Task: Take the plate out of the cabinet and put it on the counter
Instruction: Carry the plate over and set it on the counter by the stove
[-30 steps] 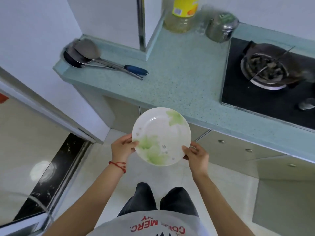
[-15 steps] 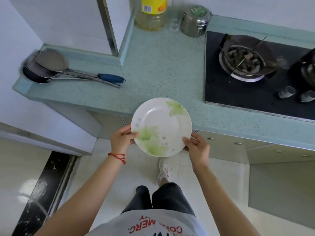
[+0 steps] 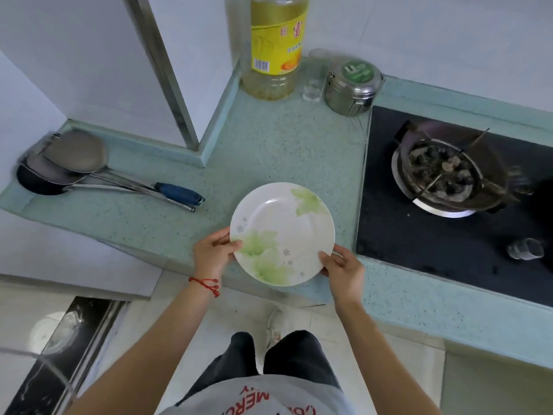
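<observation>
A white plate (image 3: pixel 282 232) with green leaf prints hangs over the front edge of the pale green speckled counter (image 3: pixel 281 151). My left hand (image 3: pixel 214 253) grips its left rim, thumb on top. My right hand (image 3: pixel 341 269) grips its lower right rim. Whether the plate touches the counter I cannot tell. The cabinet is out of view.
Ladles with a blue handle (image 3: pixel 176 193) lie on the counter's left. At the back stand an oil bottle (image 3: pixel 275 49), a small glass (image 3: pixel 314 79) and a steel tin (image 3: pixel 351 85). A black gas hob (image 3: pixel 454 205) with a burner and a small glass (image 3: pixel 525 250) lies right.
Both hands have carried the plate forward from in front of the cabinet doors to over the counter's front edge. My view has closed in on the counter.
</observation>
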Demonstrator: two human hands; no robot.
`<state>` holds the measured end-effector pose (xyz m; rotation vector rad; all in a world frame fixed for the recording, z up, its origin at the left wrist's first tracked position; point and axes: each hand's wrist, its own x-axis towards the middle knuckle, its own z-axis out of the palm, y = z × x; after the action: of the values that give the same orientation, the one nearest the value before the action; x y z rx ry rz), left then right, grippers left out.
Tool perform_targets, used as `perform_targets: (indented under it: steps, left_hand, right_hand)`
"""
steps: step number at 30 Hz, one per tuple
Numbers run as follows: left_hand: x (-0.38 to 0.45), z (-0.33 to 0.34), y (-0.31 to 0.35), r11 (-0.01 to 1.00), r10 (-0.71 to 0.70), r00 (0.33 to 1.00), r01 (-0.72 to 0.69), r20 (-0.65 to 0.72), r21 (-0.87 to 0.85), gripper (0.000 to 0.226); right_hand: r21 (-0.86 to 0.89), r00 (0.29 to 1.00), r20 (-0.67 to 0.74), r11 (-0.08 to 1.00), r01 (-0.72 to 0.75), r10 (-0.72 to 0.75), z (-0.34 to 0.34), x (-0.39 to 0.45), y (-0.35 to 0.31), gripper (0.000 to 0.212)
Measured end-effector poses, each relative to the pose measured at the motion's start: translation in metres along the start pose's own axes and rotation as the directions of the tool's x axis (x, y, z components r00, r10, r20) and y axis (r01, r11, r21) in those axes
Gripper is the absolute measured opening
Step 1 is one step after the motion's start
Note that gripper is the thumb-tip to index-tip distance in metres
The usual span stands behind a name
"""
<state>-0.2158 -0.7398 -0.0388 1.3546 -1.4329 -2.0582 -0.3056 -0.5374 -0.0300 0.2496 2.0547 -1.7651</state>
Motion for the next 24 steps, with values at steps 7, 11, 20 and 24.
perform_targets:
  steps: [7,11,20,24]
  left_hand:
    - [0.031,0.036,0.016,1.000,-0.014,0.999,0.013,-0.040,-0.012,0.045]
    - [0.049,0.048,0.024,1.000,-0.024,0.999,0.024,-0.021,0.001,0.045]
    - [0.094,0.063,0.046,0.998,-0.015,0.998,0.012,0.054,0.055,0.046]
    - [0.111,0.065,0.055,0.998,-0.025,0.999,0.022,0.043,0.065,0.045]
  right_hand:
    - [-0.037,1.000,0.016,0.999,-0.004,0.005,0.001,0.048,-0.017,0.029]
    - [-0.055,1.000,-0.004,0.998,-0.013,0.012,0.006,0.067,-0.024,0.031]
    - [-0.048,0.995,-0.085,0.997,-0.061,0.057,0.027,0.095,-0.038,0.026]
    - [-0.042,0.995,-0.083,0.998,-0.053,0.050,0.039,0.106,-0.048,0.030]
